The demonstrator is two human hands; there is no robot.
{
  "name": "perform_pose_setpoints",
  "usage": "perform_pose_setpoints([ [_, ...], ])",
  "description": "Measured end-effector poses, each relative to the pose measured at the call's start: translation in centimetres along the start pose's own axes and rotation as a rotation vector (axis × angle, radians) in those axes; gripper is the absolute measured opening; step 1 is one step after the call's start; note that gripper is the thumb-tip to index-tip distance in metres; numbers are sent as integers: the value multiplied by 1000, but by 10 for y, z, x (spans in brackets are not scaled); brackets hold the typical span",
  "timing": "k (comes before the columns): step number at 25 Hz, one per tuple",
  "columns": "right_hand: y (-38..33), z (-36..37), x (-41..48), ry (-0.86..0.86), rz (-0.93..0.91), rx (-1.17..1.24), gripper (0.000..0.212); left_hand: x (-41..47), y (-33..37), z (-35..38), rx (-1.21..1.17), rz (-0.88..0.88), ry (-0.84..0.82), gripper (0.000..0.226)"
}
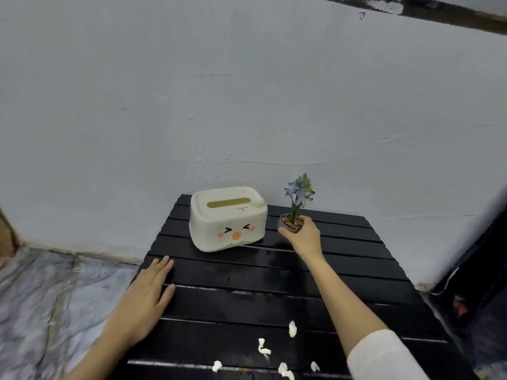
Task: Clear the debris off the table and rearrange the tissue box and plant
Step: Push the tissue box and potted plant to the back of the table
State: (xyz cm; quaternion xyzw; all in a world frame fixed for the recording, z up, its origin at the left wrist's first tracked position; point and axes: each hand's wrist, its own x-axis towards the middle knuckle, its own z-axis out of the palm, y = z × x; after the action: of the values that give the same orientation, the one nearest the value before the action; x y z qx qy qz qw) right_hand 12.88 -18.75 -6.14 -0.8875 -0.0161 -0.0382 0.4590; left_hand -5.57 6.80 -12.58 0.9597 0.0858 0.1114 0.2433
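Right hand (303,237): fingers wrapped round the small grey potted blue-flowered plant (294,212) — just right of the cream plastic tissue box (228,218).
Left hand (145,296): spread flat on the black slatted bench (274,297), near-left of the box.
White paper scraps (264,349): near edge, well in front of the box.

- Slatted table (343,272): mid-area bare, open passage between both forearms.
- Tissue box (228,218) blocks 12 o'clock; wall (247,105) closes in just behind.
- Plant (295,212) at 1 o'clock, narrow gap to box.
- Tissue scraps (264,349) litter 6 o'clock edge.
- Left hand (148,294) flat at 9 o'clock edge.
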Motion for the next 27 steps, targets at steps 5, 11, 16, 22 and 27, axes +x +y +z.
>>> perform_pose_setpoints([
  [5,7,20,13,-7,34,-21,60,0,1,0,18,30,0,83],
  [11,8,6,3,-119,51,-54,83,-4,9,-2,-39,18,21,53],
  [16,15,-48,-44,-106,16,-98,71,-9,15,-9,-125,40,17,50],
  [22,37,-128,-127,-74,-12,-198,60,-23,19,-24,-276,16,32,45],
  [27,78,-194,-204,-38,38,-273,58,-76,18,-40,-308,-52,66,44],
])
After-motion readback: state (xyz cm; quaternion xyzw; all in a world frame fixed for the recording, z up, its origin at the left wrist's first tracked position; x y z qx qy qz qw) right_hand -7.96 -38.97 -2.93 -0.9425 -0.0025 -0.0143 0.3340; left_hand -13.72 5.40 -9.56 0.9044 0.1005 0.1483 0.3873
